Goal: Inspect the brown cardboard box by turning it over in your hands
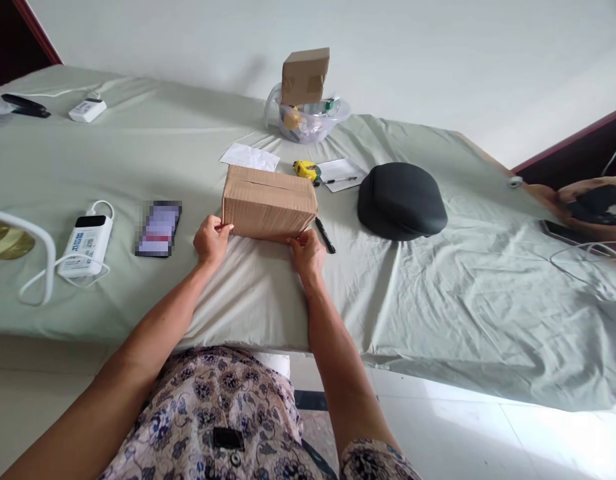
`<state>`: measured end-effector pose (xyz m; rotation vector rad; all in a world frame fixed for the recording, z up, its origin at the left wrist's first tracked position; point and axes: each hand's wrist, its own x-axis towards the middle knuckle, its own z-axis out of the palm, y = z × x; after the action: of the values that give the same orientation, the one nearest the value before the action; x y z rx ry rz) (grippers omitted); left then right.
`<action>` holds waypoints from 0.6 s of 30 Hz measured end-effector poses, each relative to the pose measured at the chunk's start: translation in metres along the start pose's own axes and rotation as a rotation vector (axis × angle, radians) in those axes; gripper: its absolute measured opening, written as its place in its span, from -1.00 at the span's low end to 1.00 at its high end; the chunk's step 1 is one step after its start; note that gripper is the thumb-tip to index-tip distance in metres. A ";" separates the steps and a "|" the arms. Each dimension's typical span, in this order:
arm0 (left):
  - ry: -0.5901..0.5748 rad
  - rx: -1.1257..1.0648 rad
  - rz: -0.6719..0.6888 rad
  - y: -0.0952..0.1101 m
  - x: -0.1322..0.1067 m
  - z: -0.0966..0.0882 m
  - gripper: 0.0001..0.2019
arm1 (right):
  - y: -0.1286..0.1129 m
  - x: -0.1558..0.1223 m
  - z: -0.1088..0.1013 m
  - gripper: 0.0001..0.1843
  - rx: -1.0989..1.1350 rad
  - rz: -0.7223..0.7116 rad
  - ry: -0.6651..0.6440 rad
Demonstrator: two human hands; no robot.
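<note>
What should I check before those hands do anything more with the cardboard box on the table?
1. Both hands at the box: ok. The left hand and right hand touch the near lower corners of the cardboard box.
2. Box sealed: cannot tell. A seam runs along its top, but sealing isn't clear.
3. Space beside the right hand: not ok, I'd say. A black marker lies close by and could get knocked.
4. Phone out of the way: ok. It lies left of the left hand, apart from it.
5. Box's underside undamaged: cannot tell, it is hidden.
</note>
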<state>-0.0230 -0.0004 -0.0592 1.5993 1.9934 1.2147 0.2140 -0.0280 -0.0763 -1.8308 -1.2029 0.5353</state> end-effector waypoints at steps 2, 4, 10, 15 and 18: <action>-0.007 -0.003 0.008 -0.003 0.001 0.002 -0.81 | 0.001 0.001 0.001 -0.70 -0.013 0.010 -0.001; -0.014 0.006 0.022 -0.005 0.000 0.005 -0.82 | 0.002 0.001 0.004 -0.69 -0.021 0.013 -0.007; 0.006 0.180 0.142 -0.009 -0.008 0.018 -0.57 | 0.009 0.002 0.015 -0.65 -0.039 -0.068 0.005; 0.001 0.167 0.202 -0.011 -0.015 0.028 -0.17 | 0.015 -0.002 0.025 -0.49 -0.006 -0.185 0.081; 0.022 0.125 0.266 -0.009 -0.018 0.030 0.01 | 0.013 -0.008 0.028 -0.35 -0.010 -0.244 0.172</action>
<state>-0.0026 -0.0048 -0.0888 1.9719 1.9508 1.2237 0.1969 -0.0254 -0.1026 -1.6706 -1.2888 0.2305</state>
